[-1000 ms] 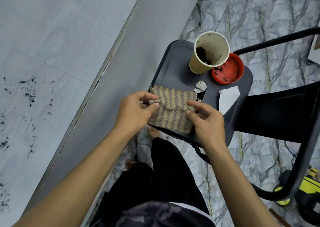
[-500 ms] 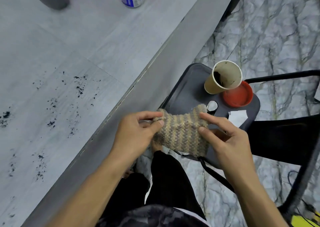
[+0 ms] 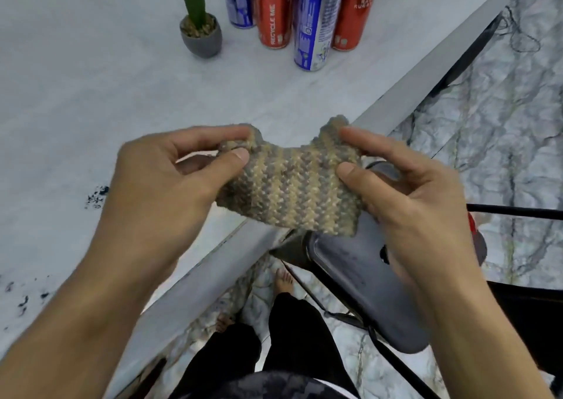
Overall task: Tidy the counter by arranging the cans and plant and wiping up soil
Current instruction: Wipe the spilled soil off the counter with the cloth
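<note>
Both hands hold a striped grey-and-tan knitted cloth (image 3: 289,182) above the near edge of the pale grey counter (image 3: 91,93): the left hand (image 3: 170,182) pinches its left corner between thumb and forefinger, and the right hand (image 3: 405,191) does likewise on the right. Left of the cloth, dark soil specks (image 3: 96,194) lie on the counter; beyond it stand a small grey potted plant (image 3: 201,32) and four red and blue cans (image 3: 304,17), apparently already grouped. To wipe well, fold the cloth flat, press evenly and sweep the soil inward, not off the edge.
</note>
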The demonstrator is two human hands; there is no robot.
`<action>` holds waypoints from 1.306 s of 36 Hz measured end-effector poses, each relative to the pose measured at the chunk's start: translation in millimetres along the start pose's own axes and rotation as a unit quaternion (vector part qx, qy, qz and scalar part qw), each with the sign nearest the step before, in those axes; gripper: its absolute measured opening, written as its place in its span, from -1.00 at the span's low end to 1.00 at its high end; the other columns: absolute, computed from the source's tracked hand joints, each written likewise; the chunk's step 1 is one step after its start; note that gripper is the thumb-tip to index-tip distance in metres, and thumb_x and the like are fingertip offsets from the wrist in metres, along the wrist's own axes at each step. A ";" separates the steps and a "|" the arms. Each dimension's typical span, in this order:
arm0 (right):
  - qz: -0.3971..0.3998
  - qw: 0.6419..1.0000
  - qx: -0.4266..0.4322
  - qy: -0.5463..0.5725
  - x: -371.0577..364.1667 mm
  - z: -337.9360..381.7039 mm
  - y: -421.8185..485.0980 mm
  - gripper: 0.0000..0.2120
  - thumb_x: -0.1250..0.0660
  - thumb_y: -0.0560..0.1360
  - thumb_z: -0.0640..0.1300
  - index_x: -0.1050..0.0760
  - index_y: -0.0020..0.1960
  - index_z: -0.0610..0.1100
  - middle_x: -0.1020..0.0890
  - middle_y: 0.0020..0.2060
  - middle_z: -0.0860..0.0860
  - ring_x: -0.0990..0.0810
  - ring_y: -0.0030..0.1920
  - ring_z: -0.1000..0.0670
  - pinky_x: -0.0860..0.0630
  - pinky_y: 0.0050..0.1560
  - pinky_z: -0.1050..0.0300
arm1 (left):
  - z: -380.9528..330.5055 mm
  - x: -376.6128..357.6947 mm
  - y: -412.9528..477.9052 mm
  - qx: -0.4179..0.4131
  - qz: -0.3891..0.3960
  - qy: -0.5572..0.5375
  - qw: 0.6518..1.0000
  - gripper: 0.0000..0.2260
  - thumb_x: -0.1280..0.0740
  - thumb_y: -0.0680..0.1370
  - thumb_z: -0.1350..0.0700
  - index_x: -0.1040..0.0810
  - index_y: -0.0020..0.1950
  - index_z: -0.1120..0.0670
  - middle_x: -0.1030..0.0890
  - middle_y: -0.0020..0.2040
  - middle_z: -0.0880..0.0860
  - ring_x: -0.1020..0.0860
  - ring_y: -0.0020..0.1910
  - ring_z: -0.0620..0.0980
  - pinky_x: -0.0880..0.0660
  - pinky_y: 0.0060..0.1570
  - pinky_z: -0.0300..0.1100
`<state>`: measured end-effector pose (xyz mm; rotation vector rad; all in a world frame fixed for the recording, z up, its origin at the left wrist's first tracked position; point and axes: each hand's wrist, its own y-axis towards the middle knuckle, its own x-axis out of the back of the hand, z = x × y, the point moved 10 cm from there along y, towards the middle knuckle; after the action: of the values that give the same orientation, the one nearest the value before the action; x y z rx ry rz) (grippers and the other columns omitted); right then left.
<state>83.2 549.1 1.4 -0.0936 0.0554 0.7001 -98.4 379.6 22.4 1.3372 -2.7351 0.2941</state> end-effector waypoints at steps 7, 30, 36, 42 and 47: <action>0.020 1.000 0.017 -0.011 -48.4 3.3 66.0 -0.68 -0.46 0.52 -0.32 -0.69 0.23 -0.09 -0.72 0.16 -0.02 -0.73 0.04 -0.17 -0.67 0.11 -0.21 | -8.9 41.5 48.4 -0.009 -0.073 0.041 0.996 -0.82 -0.50 0.52 0.19 -0.78 -0.06 -0.11 -0.78 -0.03 -0.08 -0.74 0.00 -0.04 -0.67 0.07 -0.02; 0.029 0.888 0.044 -0.457 -67.1 -25.8 62.8 -0.62 -0.41 0.58 -0.04 -0.56 0.38 -0.05 -0.48 0.24 -0.01 -0.57 0.15 -0.08 -0.52 -0.01 0.02 | 39.3 57.6 66.7 0.017 -0.098 0.329 0.939 -0.76 -0.51 0.54 0.01 -0.68 0.20 -0.08 -0.62 0.12 -0.11 -0.63 -0.16 -0.26 -0.57 -0.04 -0.15; 0.051 0.863 0.100 -0.493 -99.8 -10.8 54.7 -0.61 -0.35 0.62 -0.06 -0.54 0.40 -0.17 -0.51 0.36 -0.09 -0.52 0.31 -0.14 -0.48 0.09 0.05 | 24.2 87.4 71.3 -0.060 -0.105 0.328 0.937 -0.76 -0.42 0.61 -0.01 -0.66 0.27 -0.05 -0.64 0.13 -0.11 -0.63 0.06 -0.18 -0.58 -0.01 -0.24; 0.115 0.818 0.094 -0.556 -146.4 -25.4 48.3 -0.58 -0.23 0.69 -0.04 -0.44 0.45 -0.26 -0.48 0.41 -0.19 -0.42 0.43 -0.22 -0.32 0.49 -0.12 | 28.2 129.6 89.9 -0.091 -0.086 0.366 0.922 -0.70 -0.34 0.66 -0.03 -0.58 0.38 -0.06 -0.62 0.26 -0.10 -0.59 0.22 -0.12 -0.59 0.17 -0.09; 0.107 0.786 0.036 -0.608 -159.8 -51.8 52.4 -0.45 -0.04 0.72 0.10 -0.20 0.62 -0.16 -0.22 0.62 -0.17 -0.15 0.62 -0.20 -0.09 0.61 -0.16 | 40.2 160.7 109.0 -0.114 -0.059 0.445 0.886 -0.62 -0.26 0.70 -0.06 -0.46 0.52 -0.05 -0.53 0.46 -0.03 -0.49 0.40 0.07 -0.42 0.39 0.05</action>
<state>-73.7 481.2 -40.6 0.4632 -1.1763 0.8775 -282.7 312.4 -6.3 0.9537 -1.8415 0.4262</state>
